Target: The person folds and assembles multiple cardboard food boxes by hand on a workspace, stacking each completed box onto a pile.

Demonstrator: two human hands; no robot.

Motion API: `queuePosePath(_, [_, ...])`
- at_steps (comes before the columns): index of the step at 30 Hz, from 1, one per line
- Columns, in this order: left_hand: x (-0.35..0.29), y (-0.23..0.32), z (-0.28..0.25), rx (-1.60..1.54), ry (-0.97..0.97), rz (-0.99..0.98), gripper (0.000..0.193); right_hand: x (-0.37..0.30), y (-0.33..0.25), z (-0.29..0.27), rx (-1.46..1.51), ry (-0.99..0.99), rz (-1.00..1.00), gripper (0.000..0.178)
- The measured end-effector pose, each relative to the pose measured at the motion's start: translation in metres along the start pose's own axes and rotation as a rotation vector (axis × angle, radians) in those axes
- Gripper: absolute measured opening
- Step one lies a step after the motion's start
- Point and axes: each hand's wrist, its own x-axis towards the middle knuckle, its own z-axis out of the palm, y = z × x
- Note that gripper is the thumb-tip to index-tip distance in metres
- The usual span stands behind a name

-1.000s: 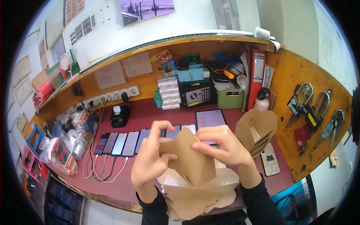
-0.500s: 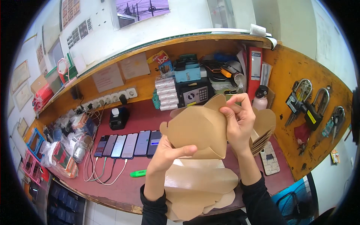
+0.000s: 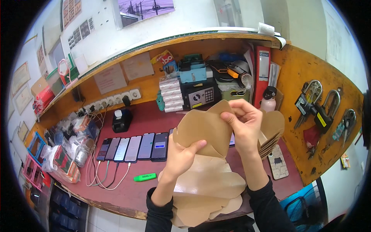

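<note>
Both hands hold a brown folding cardboard box (image 3: 203, 125), partly folded, up in front of me. My left hand (image 3: 181, 157) grips its lower left side, thumb lying over the panel. My right hand (image 3: 244, 121) pinches the upper right flap between thumb and fingers. Below the box lies a stack of flat brown cardboard blanks (image 3: 206, 185), glossy on top, at the table's near edge. Right of my right hand stands a nested stack of folded cardboard boxes (image 3: 272, 129), partly covered by that hand.
A row of several phones (image 3: 145, 147) lies on the red tabletop (image 3: 116, 174), some with cables. Nearby are a green highlighter (image 3: 145, 177), a phone in a patterned case (image 3: 278, 162), a pink bottle (image 3: 268, 101) and a small safe (image 3: 199, 96). Padlocks (image 3: 324, 112) hang at right.
The held box has tilted and turned, so its panel faces differently and its lower edge has shifted. My left hand has moved slightly right. My right hand keeps its pinch on the flap.
</note>
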Motion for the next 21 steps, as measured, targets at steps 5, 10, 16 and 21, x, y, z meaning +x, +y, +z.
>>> queuePosePath(5, [0.001,-0.001,-0.008,-0.009,-0.114,-0.060,0.030,0.000,0.002,0.003,-0.072,0.119,-0.124,0.009])
queuePosePath(10, [0.000,-0.012,-0.020,-0.237,-0.219,-0.160,0.040,-0.003,-0.002,0.005,-0.267,0.095,-0.308,0.007])
queuePosePath(16, [0.000,0.001,-0.022,-0.204,-0.154,-0.221,0.046,0.013,-0.015,-0.013,-0.595,-0.393,-0.744,0.018])
queuePosePath(21, [-0.004,0.008,-0.029,-0.240,-0.215,-0.305,0.047,0.013,-0.019,-0.021,-0.511,-0.528,-0.685,0.016])
